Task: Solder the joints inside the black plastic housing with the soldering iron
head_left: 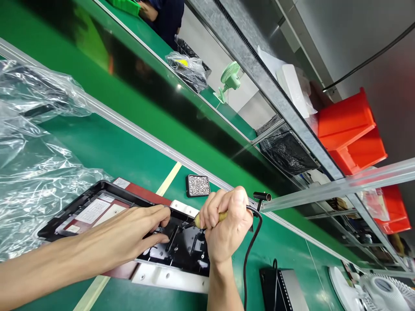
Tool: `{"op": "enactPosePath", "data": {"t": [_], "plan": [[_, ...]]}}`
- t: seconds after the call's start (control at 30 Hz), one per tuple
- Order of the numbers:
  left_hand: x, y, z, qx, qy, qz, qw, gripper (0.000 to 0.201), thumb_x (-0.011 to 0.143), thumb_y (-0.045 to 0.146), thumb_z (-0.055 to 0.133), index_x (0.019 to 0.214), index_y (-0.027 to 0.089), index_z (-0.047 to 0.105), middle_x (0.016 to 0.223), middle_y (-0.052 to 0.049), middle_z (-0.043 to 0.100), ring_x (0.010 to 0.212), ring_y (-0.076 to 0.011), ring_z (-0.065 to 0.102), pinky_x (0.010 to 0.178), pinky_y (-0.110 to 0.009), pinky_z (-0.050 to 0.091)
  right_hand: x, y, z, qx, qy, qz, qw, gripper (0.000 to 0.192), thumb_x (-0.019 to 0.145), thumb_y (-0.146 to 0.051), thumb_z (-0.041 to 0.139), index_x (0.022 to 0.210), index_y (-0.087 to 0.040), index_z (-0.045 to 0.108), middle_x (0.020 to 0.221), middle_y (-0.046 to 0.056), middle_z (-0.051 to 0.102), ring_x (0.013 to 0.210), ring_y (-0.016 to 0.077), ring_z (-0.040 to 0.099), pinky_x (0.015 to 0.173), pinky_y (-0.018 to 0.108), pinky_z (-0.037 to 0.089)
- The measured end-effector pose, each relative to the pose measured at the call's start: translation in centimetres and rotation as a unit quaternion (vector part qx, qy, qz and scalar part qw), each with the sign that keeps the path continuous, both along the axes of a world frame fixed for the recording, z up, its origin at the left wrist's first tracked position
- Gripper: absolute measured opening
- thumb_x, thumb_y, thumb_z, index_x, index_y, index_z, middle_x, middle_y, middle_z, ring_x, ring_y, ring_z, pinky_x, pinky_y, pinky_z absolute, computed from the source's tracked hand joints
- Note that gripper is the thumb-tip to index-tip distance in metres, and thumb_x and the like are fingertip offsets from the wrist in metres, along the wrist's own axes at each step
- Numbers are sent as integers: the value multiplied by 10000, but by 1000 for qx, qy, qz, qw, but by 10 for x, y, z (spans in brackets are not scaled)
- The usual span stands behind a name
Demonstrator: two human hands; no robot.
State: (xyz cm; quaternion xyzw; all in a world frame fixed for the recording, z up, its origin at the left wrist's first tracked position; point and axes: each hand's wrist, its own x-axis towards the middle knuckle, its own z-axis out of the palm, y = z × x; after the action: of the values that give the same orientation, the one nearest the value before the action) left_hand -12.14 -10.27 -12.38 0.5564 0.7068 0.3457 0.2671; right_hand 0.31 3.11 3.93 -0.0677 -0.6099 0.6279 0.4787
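My right hand [225, 224] is wrapped round the yellowish handle of a corded soldering iron [198, 221]. The iron points left and down into a black plastic housing [106, 185], and its black cord [254, 246] drops from behind my fist. Over the same housing reaches my left hand [149, 226], thumb and fingers apart, with the fingertips close to the iron's tip. Whether those fingertips press on a small part is hidden. Under the housing lies a dark red board with white blocks [171, 278] along its edges.
A small black box of shiny metal bits [198, 185] stands beyond the housing. Near it is a metal tube holder [262, 197]. Clear plastic wrap [39, 160] covers the left. A black-and-grey box [283, 289] and white fan [366, 289] sit right. Another person [167, 19] works across.
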Motion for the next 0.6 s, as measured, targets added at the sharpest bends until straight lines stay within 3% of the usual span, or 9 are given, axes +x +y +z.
{"op": "enactPosePath", "data": {"t": [0.2, 0.6], "plan": [[-2, 2, 5, 10, -20, -28, 999, 340, 1192, 513, 578, 939, 287, 600, 909, -31, 727, 747, -242, 685, 708, -401, 395, 0, 0, 2, -12, 5, -8, 1000, 620, 1243, -366, 738, 730, -237, 414, 539, -104, 339, 435, 54, 256, 399, 105, 372], [0, 0, -14, 7, -16, -20, 1000, 383, 1234, 549, 548, 953, 289, 570, 920, -12, 705, 739, -226, 636, 719, -415, 369, 1, -3, 3, -21, -3, -16, 1000, 635, 1225, -366, 754, 721, -234, 392, 528, -102, 337, 431, 57, 261, 394, 115, 368]]}}
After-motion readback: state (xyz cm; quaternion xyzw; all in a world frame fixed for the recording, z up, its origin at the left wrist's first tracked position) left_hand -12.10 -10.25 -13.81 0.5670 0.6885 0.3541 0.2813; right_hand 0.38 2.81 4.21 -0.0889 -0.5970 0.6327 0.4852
